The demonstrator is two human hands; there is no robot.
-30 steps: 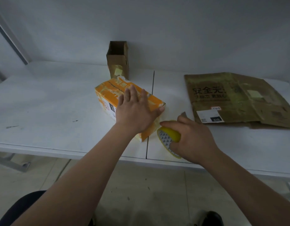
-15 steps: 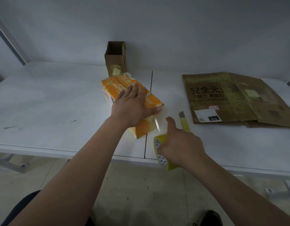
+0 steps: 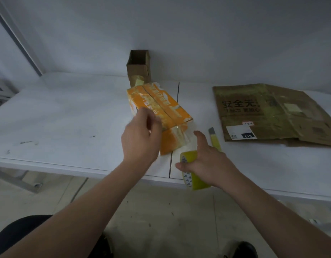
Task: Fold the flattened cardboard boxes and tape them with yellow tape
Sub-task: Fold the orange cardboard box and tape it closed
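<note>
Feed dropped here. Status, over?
Left hand blurred at box. Right hand holds tape roll, strip stretched to box end. Cutter lies beside, not blocking.

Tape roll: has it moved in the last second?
Yes. The tape roll has been pulled back from the orange box and now overhangs the front edge of the table.

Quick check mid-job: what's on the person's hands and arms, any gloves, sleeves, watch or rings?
Nothing worn shows. The left hand and right hand are ungloved, both forearms bare with no sleeve in view. No watch, band or ring shows, though the left hand is blurred.
</note>
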